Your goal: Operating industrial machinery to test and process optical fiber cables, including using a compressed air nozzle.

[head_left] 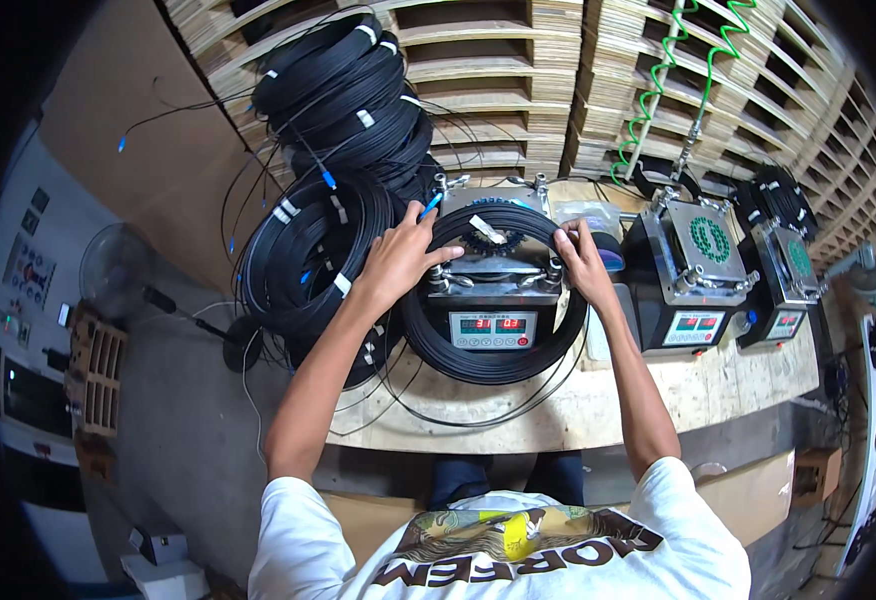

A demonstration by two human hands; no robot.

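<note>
A thick coil of black cable point(493, 365) hangs tilted around the front of a polishing-type machine point(493, 290) with a metal top plate and a red digital display. My left hand point(398, 262) grips the coil's upper left side, thumb across it. Right by those fingers, a blue cable connector point(431, 206) sticks up. On the upper right side, my right hand point(582, 258) is closed round the coil, fingertips over its inner edge. A white label tag point(488, 230) is on the coil's far part. The undersides of both grips are hidden.
To the left stand stacked black cable coils point(343, 110) and another coil point(258, 270), with loose blue-tipped ends. Two similar machines point(688, 250) point(783, 270) with green-dotted plates stand right on the wooden table point(598, 425). Pallets point(468, 80) rise behind; green spiral hoses point(648, 90) hang there.
</note>
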